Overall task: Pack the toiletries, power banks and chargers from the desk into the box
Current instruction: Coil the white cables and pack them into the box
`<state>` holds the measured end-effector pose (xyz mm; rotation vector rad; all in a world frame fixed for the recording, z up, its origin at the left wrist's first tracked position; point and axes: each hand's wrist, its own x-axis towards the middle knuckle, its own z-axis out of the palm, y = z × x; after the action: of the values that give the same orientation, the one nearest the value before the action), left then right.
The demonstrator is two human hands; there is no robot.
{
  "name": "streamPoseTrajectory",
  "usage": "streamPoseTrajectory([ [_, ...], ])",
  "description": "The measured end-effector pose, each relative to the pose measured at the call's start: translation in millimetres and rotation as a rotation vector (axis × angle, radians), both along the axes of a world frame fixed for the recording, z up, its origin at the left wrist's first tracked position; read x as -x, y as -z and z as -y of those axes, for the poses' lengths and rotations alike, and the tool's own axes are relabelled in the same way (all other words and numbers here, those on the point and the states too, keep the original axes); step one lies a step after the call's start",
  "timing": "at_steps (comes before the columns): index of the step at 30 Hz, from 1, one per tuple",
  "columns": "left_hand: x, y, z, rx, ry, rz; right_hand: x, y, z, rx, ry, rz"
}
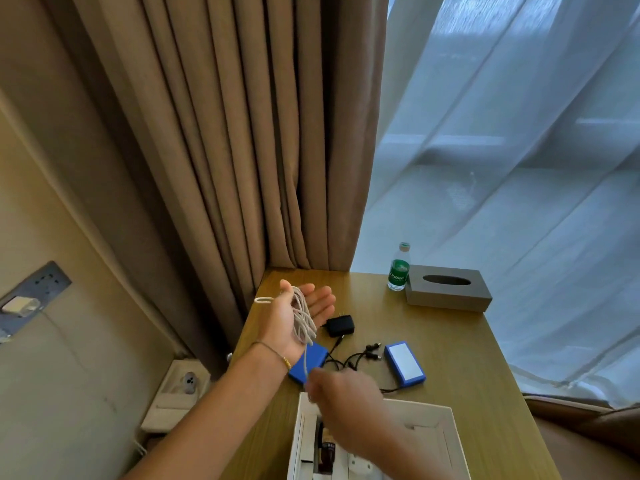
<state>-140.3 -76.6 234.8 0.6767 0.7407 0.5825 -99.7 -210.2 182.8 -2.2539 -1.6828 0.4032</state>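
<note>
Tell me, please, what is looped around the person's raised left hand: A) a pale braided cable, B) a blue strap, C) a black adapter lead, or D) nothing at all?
A: a pale braided cable is coiled in several loops around the open palm of the left hand, with a strand running down to the blurred right hand, above the desk.

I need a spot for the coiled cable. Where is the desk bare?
Bare: desk right of the right power bank, in front of the tissue box. Crowded: between both power banks, around the black charger.
</note>
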Motion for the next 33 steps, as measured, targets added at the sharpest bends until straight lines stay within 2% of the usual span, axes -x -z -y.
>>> streamPoseTrajectory([
  [3, 1.9, 4.5, 6.8, -0.359, 0.083, -0.220, 0.7, -29.7, 4.8, -0.073, -0.088, 0.010],
  [5, 7.8, 8.1, 12.6, -0.589, 0.222, -0.267, -14.2, -55.9, 8.6, -0.127, -0.094, -0.077],
  [8, 16.5, 8.7, 21.7, -0.653, 0.437, -0.251, -47.5, -79.3, 10.7, -0.232, -0.039, -0.282],
  [13, 21.3, 4.6, 37.6, -0.628, 0.829, -0.080, -81.0, -75.1, 0.4, -0.321, 0.054, -0.413],
  [15, 20.1, 5.3, 39.3, -0.697, 0.886, -0.060, -84.6, -64.2, -3.1, -0.356, 0.086, -0.440],
  [17, 18.1, 7.9, 37.3, -0.740, 0.780, -0.084, -84.6, -50.8, -3.8, -0.388, 0.139, -0.474],
  [19, 16.6, 10.4, 32.6, -0.697, 0.555, -0.154, -82.2, -37.3, -1.5, -0.383, 0.212, -0.459],
  [21, 15.1, 11.8, 24.1, -0.627, 0.319, -0.254, -74.2, -23.8, 2.0, -0.297, 0.247, -0.377],
  [23, 13.0, 14.2, 16.5, -0.609, 0.188, -0.346, -59.5, -13.6, 5.8, -0.203, 0.236, -0.312],
  [26, 9.2, 18.9, 10.5, -0.594, 0.134, -0.394, -34.2, -7.7, 9.9, -0.144, 0.179, -0.207],
  [29, 7.6, 23.8, 7.9, -0.564, 0.164, -0.419, -17.4, -4.3, 12.3, -0.102, 0.155, -0.139],
  [31, 6.9, 22.7, 7.1, -0.456, 0.210, -0.359, -11.3, -0.1, 12.4, -0.083, 0.163, -0.080],
  [33, 6.6, 22.1, 6.5, -0.251, 0.220, -0.225, -6.0, 4.5, 13.1, -0.039, 0.148, -0.029],
])
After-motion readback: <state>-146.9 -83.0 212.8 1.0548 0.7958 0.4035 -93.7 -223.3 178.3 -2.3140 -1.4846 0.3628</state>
